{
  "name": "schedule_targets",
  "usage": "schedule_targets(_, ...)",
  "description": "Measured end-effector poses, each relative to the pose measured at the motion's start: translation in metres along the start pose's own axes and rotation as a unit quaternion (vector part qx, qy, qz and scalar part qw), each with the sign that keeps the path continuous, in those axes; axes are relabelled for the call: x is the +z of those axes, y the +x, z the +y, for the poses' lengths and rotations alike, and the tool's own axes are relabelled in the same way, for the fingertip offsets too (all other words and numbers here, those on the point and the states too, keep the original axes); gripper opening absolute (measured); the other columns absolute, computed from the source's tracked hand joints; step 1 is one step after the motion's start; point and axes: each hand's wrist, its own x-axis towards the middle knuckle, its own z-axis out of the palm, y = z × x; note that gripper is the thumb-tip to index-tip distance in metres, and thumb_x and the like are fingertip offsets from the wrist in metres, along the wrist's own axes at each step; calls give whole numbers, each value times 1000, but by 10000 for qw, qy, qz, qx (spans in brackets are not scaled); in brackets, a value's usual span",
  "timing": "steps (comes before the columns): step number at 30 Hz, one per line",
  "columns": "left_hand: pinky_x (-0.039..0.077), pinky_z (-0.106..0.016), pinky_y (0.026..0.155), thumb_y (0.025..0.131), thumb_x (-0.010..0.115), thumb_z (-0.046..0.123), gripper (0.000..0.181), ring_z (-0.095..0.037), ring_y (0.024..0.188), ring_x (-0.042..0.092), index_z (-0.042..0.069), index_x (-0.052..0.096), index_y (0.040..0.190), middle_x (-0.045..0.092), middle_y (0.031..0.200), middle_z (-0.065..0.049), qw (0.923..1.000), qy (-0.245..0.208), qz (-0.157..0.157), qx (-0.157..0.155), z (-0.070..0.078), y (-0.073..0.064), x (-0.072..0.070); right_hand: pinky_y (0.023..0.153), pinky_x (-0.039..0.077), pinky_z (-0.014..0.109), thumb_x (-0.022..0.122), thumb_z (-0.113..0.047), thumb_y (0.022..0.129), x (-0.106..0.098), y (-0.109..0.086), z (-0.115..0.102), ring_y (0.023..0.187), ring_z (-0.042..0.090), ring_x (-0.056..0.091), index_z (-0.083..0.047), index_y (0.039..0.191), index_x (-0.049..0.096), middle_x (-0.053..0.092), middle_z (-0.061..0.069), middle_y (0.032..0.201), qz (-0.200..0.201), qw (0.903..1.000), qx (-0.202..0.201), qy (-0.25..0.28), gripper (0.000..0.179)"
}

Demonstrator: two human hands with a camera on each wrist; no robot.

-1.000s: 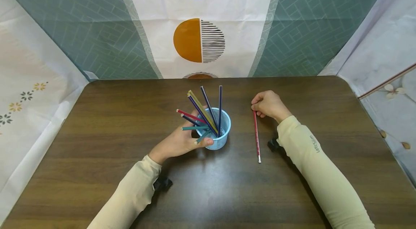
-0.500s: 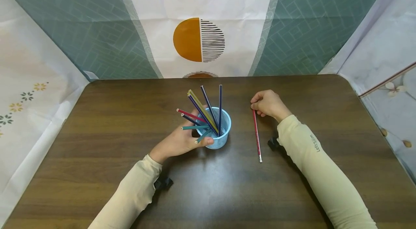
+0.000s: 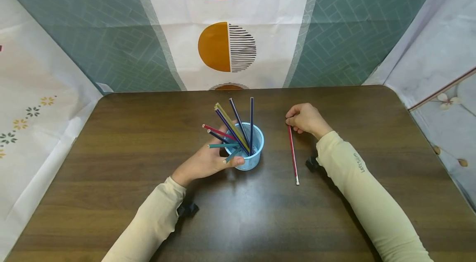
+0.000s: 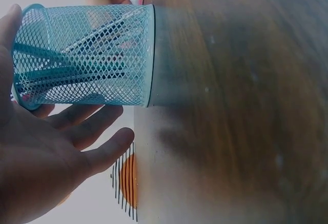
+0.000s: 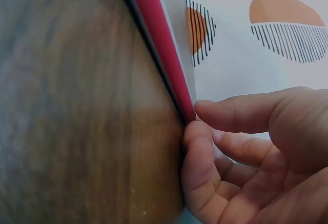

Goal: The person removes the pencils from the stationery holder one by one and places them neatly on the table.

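Observation:
A light blue mesh pencil cup [image 3: 251, 165] stands upright near the middle of the table, its base right at the tabletop in the left wrist view. My left hand [image 3: 203, 164] holds it from the left, thumb on the near side and fingers round the back. Dark blue pencils [image 3: 252, 119], yellow pencils [image 3: 227, 116], a red one [image 3: 213, 129] and teal ones [image 3: 219, 146] lean out over the rim. To the right, a separate red pencil [image 3: 293, 152] lies lengthwise on the table, its eraser end toward me. My right hand [image 3: 306, 121] pinches its far end between thumb and index finger [image 5: 197, 157].
The brown wooden table [image 3: 111, 179] ends at a straight back edge against a patterned cloth [image 3: 163, 30]. White cloths hang at the left [image 3: 41, 88] and right [image 3: 439, 80] sides. A dark wrist camera [image 3: 187, 209] sits under each forearm.

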Motion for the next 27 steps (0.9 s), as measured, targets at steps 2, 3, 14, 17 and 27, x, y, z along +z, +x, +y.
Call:
schedule_targets(2,30,-56,104,85,75,33,86,-25,127,44,11,24,150,52,135,-12,10000,-3,-2,-18,-1,0,1,59,53,33,66,-8,91,0,0,1,65,24,57,-1,103,65,64,13,83,0,10000,-3,2,14)
schedule_targets(3,31,-56,104,85,75,33,86,-25,127,44,11,24,150,52,135,-11,10000,-23,-1,-30,-2,0,1,59,53,33,66,-8,91,0,0,1,65,25,57,-1,103,65,65,13,83,-6,10000,-23,-3,15)
schedule_targets(14,32,-54,104,85,77,26,90,-27,125,47,7,20,152,48,139,-13,9998,37,32,-201,0,0,1,64,54,41,64,-16,95,-2,-27,-32,68,29,61,-9,118,62,62,13,82,492,9878,-1436,350,24)
schedule_targets(17,34,-51,103,86,76,26,88,-26,123,49,10,21,152,49,138,-13,9999,-3,15,-111,-1,0,1,71,54,41,64,-16,95,4,-43,-50,78,28,63,-14,132,57,64,10,92,482,9723,-2216,572,37)
schedule_targets(27,32,-53,104,85,73,40,88,-28,126,46,6,24,150,48,138,-15,9996,95,69,247,-3,1,1,81,52,39,62,-25,96,25,-63,-73,99,17,60,-31,151,32,62,6,122,214,9432,-3314,-126,63)
